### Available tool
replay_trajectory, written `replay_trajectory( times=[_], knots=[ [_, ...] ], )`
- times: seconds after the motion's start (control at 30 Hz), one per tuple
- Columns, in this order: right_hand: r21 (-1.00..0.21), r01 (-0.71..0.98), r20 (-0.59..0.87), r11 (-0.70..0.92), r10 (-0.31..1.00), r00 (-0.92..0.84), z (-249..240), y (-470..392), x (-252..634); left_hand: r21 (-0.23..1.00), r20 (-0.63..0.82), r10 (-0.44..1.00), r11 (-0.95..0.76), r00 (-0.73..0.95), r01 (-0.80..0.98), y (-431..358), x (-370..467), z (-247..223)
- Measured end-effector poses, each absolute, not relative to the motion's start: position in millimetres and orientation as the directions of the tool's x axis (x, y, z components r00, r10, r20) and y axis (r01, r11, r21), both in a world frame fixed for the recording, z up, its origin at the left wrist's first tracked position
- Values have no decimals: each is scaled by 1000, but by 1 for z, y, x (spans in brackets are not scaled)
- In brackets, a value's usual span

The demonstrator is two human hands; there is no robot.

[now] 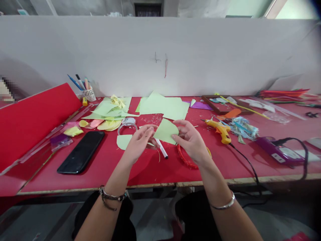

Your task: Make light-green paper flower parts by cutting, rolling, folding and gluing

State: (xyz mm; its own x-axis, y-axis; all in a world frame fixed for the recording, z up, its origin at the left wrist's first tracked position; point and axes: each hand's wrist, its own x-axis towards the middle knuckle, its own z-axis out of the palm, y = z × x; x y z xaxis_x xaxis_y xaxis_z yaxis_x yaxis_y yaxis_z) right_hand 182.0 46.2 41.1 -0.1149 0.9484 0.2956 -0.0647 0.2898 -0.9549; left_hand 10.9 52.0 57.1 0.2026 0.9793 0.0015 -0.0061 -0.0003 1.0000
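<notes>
A light green paper piece [166, 131] with a curved edge is held up above the red table [155, 172]. My right hand [189, 139] pinches its right side between thumb and fingers. At its left corner is my left hand [142, 140], fingers curled and close together at the paper's edge. Beneath the hands lie a white marker [162, 148] with a black cap, a red ring [187, 160] and another green paper piece [123, 142]. A roll of clear tape [127, 124] rests just behind my left hand.
A black phone [81, 152] lies at the left, near a pen cup [89, 94] and a red board [37, 117]. Green sheets [155, 105] lie at the back. A yellow glue gun [220, 130], a purple device [281, 152] and a brown tray [229, 108] are on the right.
</notes>
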Motion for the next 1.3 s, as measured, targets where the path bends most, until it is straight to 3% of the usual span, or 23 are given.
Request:
replay_trajectory(
  times=[0.13, 0.37, 0.53, 0.73, 0.9, 1.0, 1.1, 1.3],
  knots=[
    [-952, -201, 242, 232, 970, -24, 36, 48, 172, 996, -2, 963, -21, 271, 82, 51, 14, 56],
    [-956, 16, 291, 294, 951, -103, 34, 50, 179, 916, 137, 932, -249, 336, 314, 54, 11, 52],
    [-958, -3, 286, 287, 951, -119, 34, 51, 183, 846, 115, 908, -302, 404, 439, 51, 12, 55],
    [-946, -70, 319, 317, 947, -19, 35, 49, 179, 926, 137, 915, -254, 379, 279, 53, 12, 53],
    [-829, 212, 536, 517, 843, 41, 38, 45, 180, 976, 140, 933, -187, 331, 116, 55, 12, 52],
    [-655, 389, 695, 648, 719, -29, 40, 42, 180, 981, 140, 942, -173, 306, 83, 54, 12, 53],
    [-523, 437, 763, 731, 631, -141, 40, 41, 181, 985, 138, 951, -162, 278, 67, 54, 11, 54],
    [-451, 449, 780, 771, 585, -221, 38, 41, 182, 991, 123, 953, -134, 278, 21, 57, 7, 52]
  ],
)
